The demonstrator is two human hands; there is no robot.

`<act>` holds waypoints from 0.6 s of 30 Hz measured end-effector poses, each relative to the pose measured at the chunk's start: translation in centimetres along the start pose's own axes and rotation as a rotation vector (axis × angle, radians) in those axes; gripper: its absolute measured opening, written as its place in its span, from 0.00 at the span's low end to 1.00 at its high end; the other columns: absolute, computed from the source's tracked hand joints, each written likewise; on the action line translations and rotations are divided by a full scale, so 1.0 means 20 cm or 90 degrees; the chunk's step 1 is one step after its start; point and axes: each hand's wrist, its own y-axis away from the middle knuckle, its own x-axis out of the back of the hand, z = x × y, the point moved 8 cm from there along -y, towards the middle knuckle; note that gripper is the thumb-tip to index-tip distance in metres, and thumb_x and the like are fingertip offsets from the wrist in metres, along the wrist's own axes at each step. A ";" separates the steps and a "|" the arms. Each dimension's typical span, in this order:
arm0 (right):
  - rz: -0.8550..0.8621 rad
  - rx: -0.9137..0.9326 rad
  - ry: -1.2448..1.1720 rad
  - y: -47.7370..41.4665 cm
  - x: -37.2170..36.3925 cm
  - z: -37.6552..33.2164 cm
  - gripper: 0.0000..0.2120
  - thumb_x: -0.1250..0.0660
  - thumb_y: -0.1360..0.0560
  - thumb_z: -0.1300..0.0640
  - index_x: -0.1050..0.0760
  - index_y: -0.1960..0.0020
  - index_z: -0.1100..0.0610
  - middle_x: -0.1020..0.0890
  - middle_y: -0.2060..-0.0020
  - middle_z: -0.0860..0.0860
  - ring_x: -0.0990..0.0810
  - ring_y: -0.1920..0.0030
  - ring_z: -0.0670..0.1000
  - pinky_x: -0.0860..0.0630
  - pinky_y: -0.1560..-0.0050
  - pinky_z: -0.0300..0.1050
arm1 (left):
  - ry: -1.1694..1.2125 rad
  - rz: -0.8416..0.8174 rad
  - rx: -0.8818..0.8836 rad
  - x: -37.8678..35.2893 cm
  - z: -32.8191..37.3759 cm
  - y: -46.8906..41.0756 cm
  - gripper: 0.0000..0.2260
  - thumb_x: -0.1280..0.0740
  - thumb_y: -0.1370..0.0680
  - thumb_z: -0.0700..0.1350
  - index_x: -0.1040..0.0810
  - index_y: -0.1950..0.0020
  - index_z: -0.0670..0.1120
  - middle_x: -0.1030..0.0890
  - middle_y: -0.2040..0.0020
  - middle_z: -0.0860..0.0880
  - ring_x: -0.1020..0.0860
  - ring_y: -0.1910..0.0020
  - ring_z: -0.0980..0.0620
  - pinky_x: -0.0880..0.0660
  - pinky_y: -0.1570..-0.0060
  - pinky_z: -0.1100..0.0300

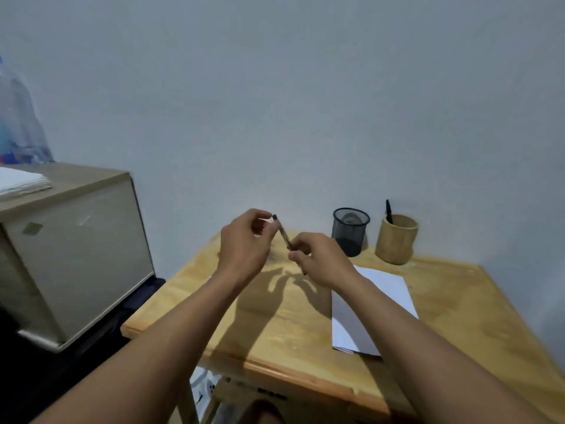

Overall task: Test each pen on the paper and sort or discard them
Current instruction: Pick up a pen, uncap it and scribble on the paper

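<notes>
We held the pen (283, 234) tilted above the table (275, 341). Our right hand (321, 261) gripped its lower end, and our left hand (244, 243) seemed to pinch its dark top, though blur hid the contact. The paper (388, 295) lay under our right wrist. Behind it stood a mesh cup (350, 232) and a bamboo cup (396, 243) holding a black pen (389, 211).

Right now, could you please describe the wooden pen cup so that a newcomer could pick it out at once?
Look at the wooden table against the wall; beyond the white paper, two cups stand side by side near its far edge. The wooden cup is the right-hand one. Unlike the black mesh cup beside it, it has solid pale walls and a black pen standing in it.
</notes>
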 end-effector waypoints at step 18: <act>0.246 -0.234 -0.605 0.25 0.33 0.31 0.06 0.31 0.23 0.62 0.22 0.59 0.57 0.21 0.72 0.48 0.23 0.70 0.43 0.26 0.66 0.39 | 0.284 -0.306 0.094 -0.59 0.10 0.03 0.06 0.27 0.25 0.35 0.16 0.55 0.46 0.16 0.61 0.47 0.19 0.62 0.51 0.17 0.53 0.55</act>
